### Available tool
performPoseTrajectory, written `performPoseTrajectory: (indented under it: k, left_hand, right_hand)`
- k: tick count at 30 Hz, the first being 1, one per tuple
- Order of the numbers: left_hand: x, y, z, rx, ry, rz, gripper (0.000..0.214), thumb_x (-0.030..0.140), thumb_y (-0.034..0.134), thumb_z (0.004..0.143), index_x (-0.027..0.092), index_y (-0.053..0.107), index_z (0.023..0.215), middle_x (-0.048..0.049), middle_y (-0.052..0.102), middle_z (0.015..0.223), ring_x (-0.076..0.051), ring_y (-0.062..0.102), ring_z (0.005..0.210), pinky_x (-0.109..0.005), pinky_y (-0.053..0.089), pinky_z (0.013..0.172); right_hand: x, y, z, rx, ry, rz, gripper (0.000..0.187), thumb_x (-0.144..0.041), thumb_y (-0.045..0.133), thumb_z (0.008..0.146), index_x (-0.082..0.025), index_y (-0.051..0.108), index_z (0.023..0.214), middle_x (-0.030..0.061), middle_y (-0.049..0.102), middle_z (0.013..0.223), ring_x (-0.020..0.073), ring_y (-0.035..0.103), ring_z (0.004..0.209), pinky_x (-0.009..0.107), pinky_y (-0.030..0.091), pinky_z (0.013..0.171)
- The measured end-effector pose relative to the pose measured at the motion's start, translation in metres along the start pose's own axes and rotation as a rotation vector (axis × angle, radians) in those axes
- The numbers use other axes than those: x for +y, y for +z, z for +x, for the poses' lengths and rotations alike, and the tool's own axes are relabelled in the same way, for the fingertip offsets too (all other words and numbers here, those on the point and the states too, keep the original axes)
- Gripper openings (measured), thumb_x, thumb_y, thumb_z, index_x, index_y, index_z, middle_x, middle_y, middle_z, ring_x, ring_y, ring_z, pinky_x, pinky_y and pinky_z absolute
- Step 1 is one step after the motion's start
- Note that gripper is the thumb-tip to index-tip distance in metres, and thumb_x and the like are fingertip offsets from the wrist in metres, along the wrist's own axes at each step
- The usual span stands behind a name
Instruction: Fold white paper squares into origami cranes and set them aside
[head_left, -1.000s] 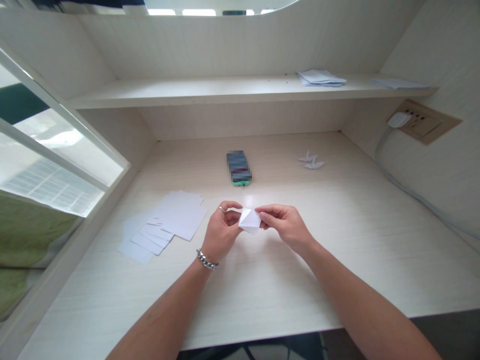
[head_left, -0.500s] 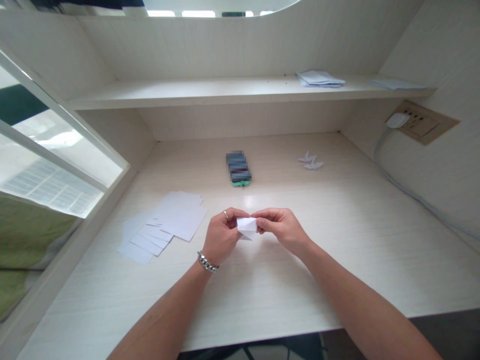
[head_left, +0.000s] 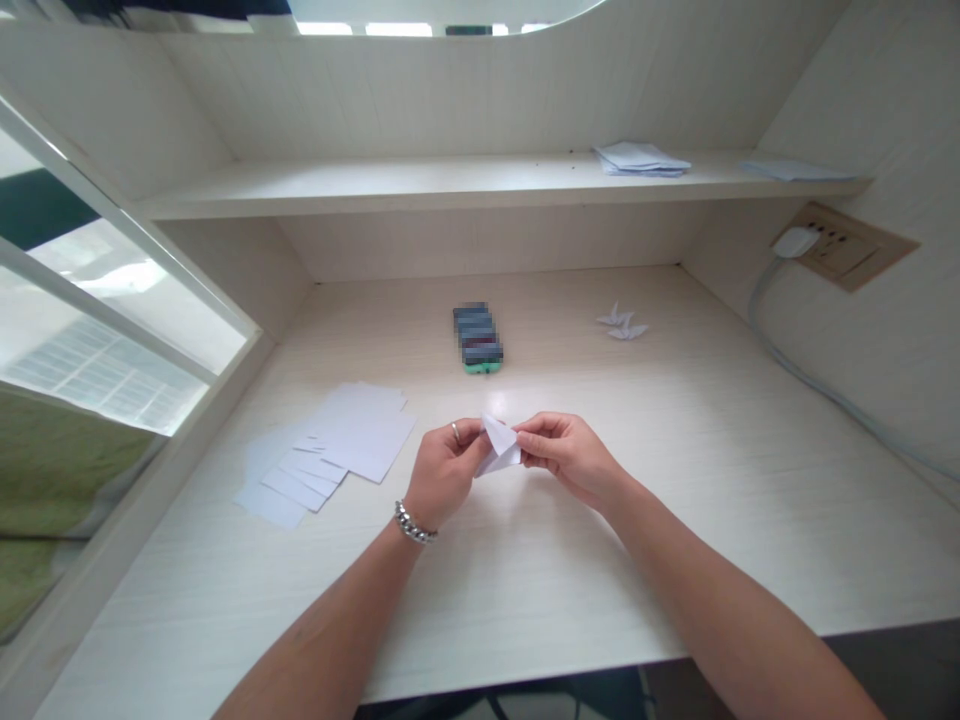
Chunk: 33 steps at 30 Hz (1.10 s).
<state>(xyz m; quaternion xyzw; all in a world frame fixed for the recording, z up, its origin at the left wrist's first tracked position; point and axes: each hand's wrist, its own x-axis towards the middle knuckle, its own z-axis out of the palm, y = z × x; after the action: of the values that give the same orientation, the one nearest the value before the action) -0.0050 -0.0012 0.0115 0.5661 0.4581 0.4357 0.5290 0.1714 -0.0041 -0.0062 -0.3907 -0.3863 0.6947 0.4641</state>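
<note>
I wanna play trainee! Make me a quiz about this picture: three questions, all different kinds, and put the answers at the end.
1. Pick one: around which wrist is the chunky silver chain bracelet? (a) left (b) right
2. True or false: only one hand is touching the small folded white paper in the middle.
3. Fill in: the little white paper shapes with pointed tips lie to the ____ of the blurred dark rectangular object with a green end, as you see it.

Key: 1. (a). 2. False: the left hand and the right hand both hold it. 3. right.
</note>
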Motion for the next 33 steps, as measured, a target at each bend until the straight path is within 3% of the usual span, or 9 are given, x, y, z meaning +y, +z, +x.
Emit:
performPoseTrajectory:
  k: [7,10,14,18,21,23,27,33]
  left_hand:
    - [-0.003,0.002,0.0,-0.111,-0.117,-0.137,0.021,0.025,0.073,0.071,0.012,0.07,0.088,-0.0028,0.069,0.063,-0.013,0.061,0.052,-0.023,0.047,0.05]
    - [-0.003,0.002,0.001,-0.026,-0.113,-0.098,0.02,0.024,0.074,0.069,0.011,0.07,0.084,-0.0034,0.069,0.061,-0.013,0.061,0.051,-0.022,0.047,0.048]
    - [-0.008,0.0,0.004,0.153,-0.071,-0.002,0.019,0.02,0.074,0.066,0.012,0.072,0.084,-0.004,0.072,0.07,-0.013,0.064,0.06,-0.021,0.048,0.053]
    - [-0.012,-0.001,0.003,0.233,-0.038,0.092,0.022,0.017,0.072,0.066,0.014,0.071,0.087,-0.0016,0.071,0.068,-0.013,0.063,0.059,-0.02,0.047,0.051]
    - [-0.013,0.002,0.0,0.258,0.032,0.184,0.021,0.017,0.071,0.068,0.014,0.071,0.088,-0.0024,0.073,0.074,-0.014,0.065,0.063,-0.021,0.05,0.054]
    - [-0.013,0.005,-0.001,0.257,0.075,0.236,0.021,0.017,0.07,0.069,0.015,0.071,0.091,-0.0034,0.074,0.08,-0.014,0.067,0.067,-0.022,0.053,0.059]
    - [-0.016,0.01,-0.003,0.209,0.104,0.261,0.025,0.018,0.07,0.072,0.015,0.069,0.097,-0.0055,0.074,0.09,-0.016,0.069,0.077,-0.025,0.055,0.068]
    - [-0.018,0.01,-0.003,0.147,0.152,0.329,0.03,0.018,0.069,0.074,0.016,0.07,0.104,-0.0075,0.073,0.103,-0.019,0.069,0.089,-0.03,0.055,0.081]
  right_hand:
    - [0.003,-0.001,0.001,-0.015,-0.015,-0.044,0.026,-0.037,0.082,0.066,-0.016,0.073,0.079,0.0047,0.07,0.074,0.015,0.062,0.065,0.032,0.048,0.066]
    - [0.006,-0.001,0.002,0.033,-0.079,-0.149,0.025,-0.037,0.079,0.07,-0.016,0.072,0.083,0.0036,0.069,0.073,0.0156,0.062,0.067,0.031,0.048,0.064]
    - [0.007,0.004,-0.003,0.173,-0.31,-0.44,0.029,-0.038,0.076,0.074,-0.019,0.07,0.095,0.004,0.068,0.081,0.0161,0.062,0.073,0.03,0.05,0.066]
    - [0.007,0.014,-0.01,0.16,-0.482,-0.767,0.041,-0.036,0.078,0.071,-0.021,0.067,0.107,0.005,0.066,0.091,0.0167,0.061,0.075,0.03,0.051,0.066]
    - [0.009,0.019,-0.012,0.199,-0.562,-0.917,0.025,-0.03,0.07,0.08,-0.02,0.067,0.103,0.0047,0.066,0.088,0.0157,0.059,0.071,0.029,0.05,0.062]
    - [0.012,0.019,-0.01,0.227,-0.597,-0.945,0.017,-0.022,0.061,0.085,-0.019,0.068,0.1,0.0051,0.066,0.089,0.0152,0.059,0.072,0.027,0.049,0.061]
    - [0.016,0.015,-0.007,0.253,-0.633,-0.972,0.023,-0.01,0.055,0.084,-0.019,0.068,0.1,0.0052,0.067,0.093,0.015,0.06,0.074,0.026,0.049,0.063]
    - [0.019,0.014,-0.006,0.252,-0.635,-0.96,0.026,-0.008,0.055,0.082,-0.019,0.07,0.1,0.0052,0.068,0.091,0.0161,0.061,0.077,0.027,0.049,0.065]
